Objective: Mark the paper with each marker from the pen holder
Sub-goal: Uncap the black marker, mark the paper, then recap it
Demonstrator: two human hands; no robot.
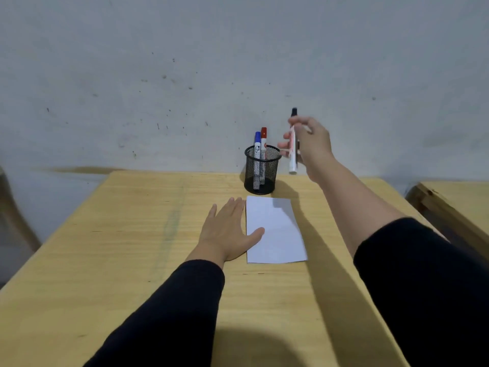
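A black mesh pen holder (262, 178) stands near the far edge of the wooden table (119, 247). A blue-capped marker (257, 144) and a red-capped marker (263, 140) stand upright inside it. My right hand (312, 141) is raised just right of the holder and grips a white marker with a black cap (293, 160), held upright with the cap on top. A white sheet of paper (277, 234) lies flat in front of the holder. My left hand (227, 231) rests flat on the table with its thumb on the paper's left edge.
A grey, speckled wall rises right behind the table. A second wooden table (455, 200) stands to the right across a narrow gap. Part of a chair or frame (16, 215) shows at the far left.
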